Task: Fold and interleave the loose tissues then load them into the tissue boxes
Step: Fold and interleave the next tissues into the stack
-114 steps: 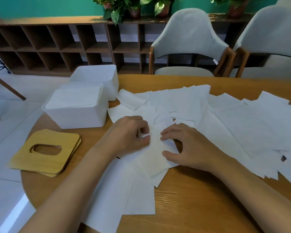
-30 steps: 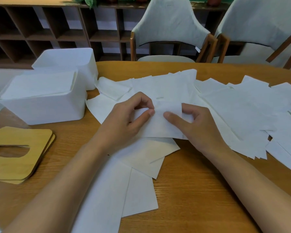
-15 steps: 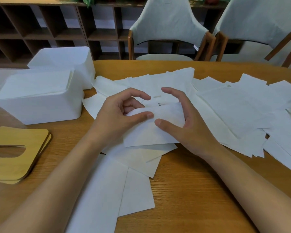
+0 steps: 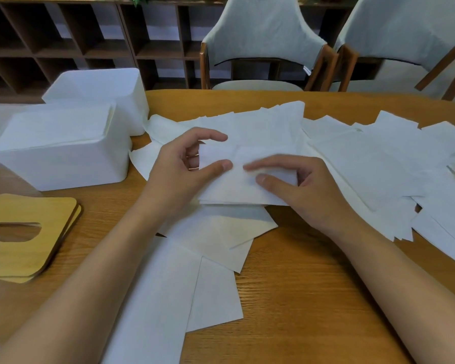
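A folded white tissue (image 4: 237, 186) lies at the middle of the wooden table (image 4: 300, 285), on top of other sheets. My left hand (image 4: 184, 164) holds its left end, thumb on top and fingers curled over the far edge. My right hand (image 4: 300, 185) presses its right part, with index finger and thumb on the paper. Loose white tissues (image 4: 373, 164) spread across the table to the right and toward me. Two white tissue boxes stand at the left: the near box (image 4: 61, 164) is filled with tissues to its rim, the far box (image 4: 97, 101) sits behind it.
Two wooden lids with oval slots (image 4: 24, 235) are stacked at the left table edge. Two grey chairs (image 4: 263, 43) stand beyond the table's far side. A dark wooden shelf unit (image 4: 63, 40) lines the back wall.
One second ago both hands held a tissue up and folded it. Now the folded tissue lies flatter on the pile, and my right fingers have come down over its top.
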`<action>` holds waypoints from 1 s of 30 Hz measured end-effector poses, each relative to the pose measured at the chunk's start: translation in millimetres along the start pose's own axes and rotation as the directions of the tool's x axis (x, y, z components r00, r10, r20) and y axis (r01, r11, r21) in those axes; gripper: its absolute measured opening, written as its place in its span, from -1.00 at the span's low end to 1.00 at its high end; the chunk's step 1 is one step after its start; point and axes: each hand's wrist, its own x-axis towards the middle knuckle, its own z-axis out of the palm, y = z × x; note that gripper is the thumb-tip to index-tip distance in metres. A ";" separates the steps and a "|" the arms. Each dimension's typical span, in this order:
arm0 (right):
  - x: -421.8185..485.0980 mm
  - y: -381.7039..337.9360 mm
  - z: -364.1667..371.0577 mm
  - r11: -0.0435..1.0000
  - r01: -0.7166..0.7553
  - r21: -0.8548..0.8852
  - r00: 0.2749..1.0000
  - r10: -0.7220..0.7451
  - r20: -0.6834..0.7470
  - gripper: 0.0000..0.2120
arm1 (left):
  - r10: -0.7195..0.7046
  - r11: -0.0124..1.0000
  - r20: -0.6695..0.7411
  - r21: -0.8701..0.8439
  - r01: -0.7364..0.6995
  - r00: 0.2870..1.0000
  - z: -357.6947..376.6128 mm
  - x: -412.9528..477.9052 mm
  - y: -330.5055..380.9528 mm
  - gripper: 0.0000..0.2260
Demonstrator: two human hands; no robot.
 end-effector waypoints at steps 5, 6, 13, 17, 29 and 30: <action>6.6 13.5 -7.8 0.990 -0.142 0.026 0.971 0.144 -0.191 -0.70 | 0.068 0.989 0.114 0.126 -0.082 0.991 1.0 -3.2 -4.0 -0.76; 7.9 16.6 -10.5 0.985 -0.170 0.035 0.961 0.173 -0.216 -0.69 | 0.082 0.972 0.201 0.202 -0.124 0.976 1.0 -4.8 -5.7 -0.77; 8.8 26.1 -12.4 0.979 -0.203 -0.031 0.951 0.189 -0.244 -0.69 | 0.049 0.867 0.541 0.394 -0.304 0.840 15.1 -6.7 -9.4 -0.60; 10.0 28.3 -12.9 0.981 -0.191 -0.044 0.955 0.175 -0.238 -0.69 | 0.019 0.846 0.565 0.430 -0.314 0.825 20.7 -6.8 -8.3 -0.61; 2.9 8.4 -9.9 0.993 -0.083 0.079 0.988 0.092 -0.122 -0.59 | 0.071 0.980 0.253 0.160 -0.115 0.965 13.1 -6.6 10.3 -0.98; 1.5 6.8 -9.3 0.991 -0.066 0.117 0.993 0.077 -0.092 -0.50 | 0.052 0.984 0.252 0.150 -0.092 0.966 12.2 -6.4 10.8 -0.98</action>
